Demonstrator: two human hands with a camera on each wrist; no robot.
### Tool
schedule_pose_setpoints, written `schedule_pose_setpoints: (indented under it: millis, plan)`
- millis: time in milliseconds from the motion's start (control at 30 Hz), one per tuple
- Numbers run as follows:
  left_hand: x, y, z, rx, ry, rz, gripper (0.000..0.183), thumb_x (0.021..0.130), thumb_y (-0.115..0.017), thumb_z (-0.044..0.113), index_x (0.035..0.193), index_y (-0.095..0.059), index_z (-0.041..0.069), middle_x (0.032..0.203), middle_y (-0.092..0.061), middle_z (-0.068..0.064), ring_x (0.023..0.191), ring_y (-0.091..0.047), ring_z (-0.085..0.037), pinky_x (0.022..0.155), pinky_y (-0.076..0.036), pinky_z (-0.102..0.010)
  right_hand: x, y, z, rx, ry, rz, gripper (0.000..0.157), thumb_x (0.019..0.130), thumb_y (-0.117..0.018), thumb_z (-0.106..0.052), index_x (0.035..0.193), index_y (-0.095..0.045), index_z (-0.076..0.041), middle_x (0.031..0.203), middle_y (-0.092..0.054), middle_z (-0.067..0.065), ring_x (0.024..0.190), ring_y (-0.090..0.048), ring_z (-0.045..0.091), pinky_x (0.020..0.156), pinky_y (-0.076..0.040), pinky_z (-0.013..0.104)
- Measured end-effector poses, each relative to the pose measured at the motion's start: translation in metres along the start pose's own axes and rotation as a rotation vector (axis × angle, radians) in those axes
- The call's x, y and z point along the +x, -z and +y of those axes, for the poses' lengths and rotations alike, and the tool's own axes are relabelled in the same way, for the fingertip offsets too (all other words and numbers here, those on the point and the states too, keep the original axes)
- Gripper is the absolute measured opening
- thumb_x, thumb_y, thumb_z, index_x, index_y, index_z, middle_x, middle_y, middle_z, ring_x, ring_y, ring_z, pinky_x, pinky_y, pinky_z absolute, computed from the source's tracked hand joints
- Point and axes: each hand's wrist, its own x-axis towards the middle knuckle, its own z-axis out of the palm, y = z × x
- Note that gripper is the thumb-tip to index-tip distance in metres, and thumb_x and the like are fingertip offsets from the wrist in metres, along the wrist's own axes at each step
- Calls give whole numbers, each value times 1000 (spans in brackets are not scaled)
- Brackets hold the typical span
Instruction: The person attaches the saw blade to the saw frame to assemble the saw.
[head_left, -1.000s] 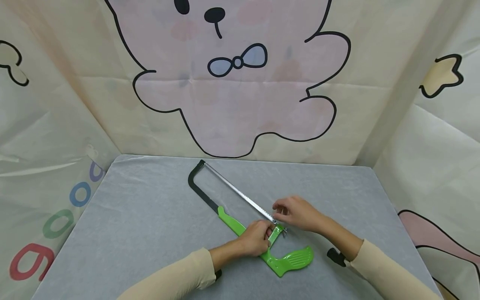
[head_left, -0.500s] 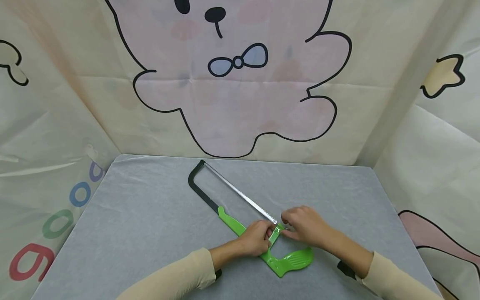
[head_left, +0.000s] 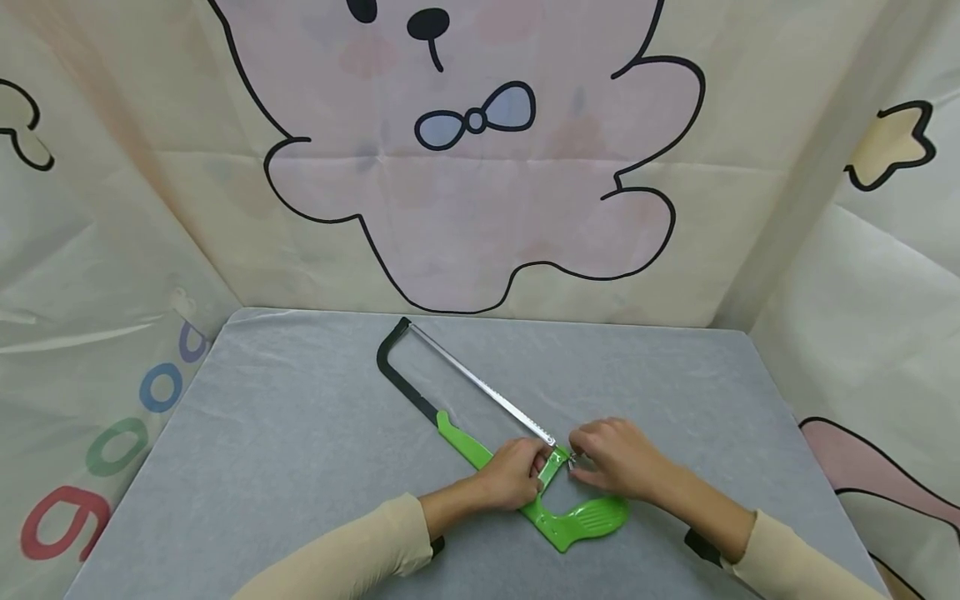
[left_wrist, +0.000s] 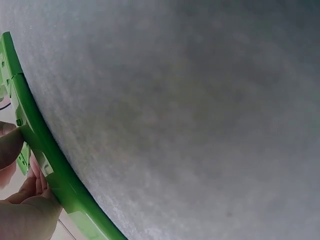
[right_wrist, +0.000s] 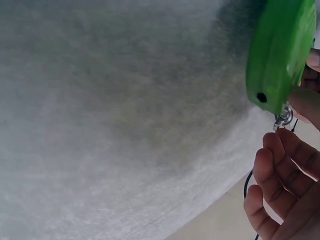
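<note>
A hacksaw with a green handle and a dark front bow lies slanted on the grey table. Its silver blade runs from the bow's far tip to the green post near the grip. My left hand holds the green frame at that post, its thumb and fingers around it in the left wrist view. Right of the post, my right hand pinches a small metal wing nut between thumb and fingertips. The green grip lies below both hands.
The grey cloth-covered table extends on all sides of the saw. A printed fabric wall rises behind it, and further fabric walls stand at left and right.
From above the blade's near end, my right hand has moved right and down to the wing nut. The left hand and the saw have stayed in place.
</note>
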Motion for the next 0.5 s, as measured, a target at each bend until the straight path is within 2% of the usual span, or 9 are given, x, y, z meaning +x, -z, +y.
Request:
schedule_pose_setpoints:
  millis: [133,267,367,500]
  plan:
    - [0,0,1,12,-13,7,32,66,-65,-12,93,-60,4,72,-53,2,60,-44,1,57,-40,-14,-2,-2,1,7,6,0,27,67,-77,-34,72,-58,-16,62,-52,-10,54,-40,2,49,-36,25]
    - [1,1,1,12,-13,10,32,66,-64,-11,93,-60,4,72,-54,2,60,-44,1,57,-40,-14,-3,-2,1,67,-14,-18,23,71,-75,-32,74,-59,-17,64,-53,-11,55,-41,0,50,-37,23]
    - [0,1,2,1,0,6,31,67,-64,-11,94,-60,4,73,-54,1,61,-45,0,57,-40,-14,-3,-3,3,148,-48,-58,19,75,-73,-29,73,-58,-19,64,-52,-13,55,-41,-1,50,-36,21]
    - [-1,0,2,15,4,12,31,67,-65,-11,94,-60,4,73,-54,2,62,-46,-1,58,-40,-14,-4,-4,8,318,-112,-146,13,81,-69,-24,72,-59,-22,62,-50,-17,54,-44,-3,50,-38,18]
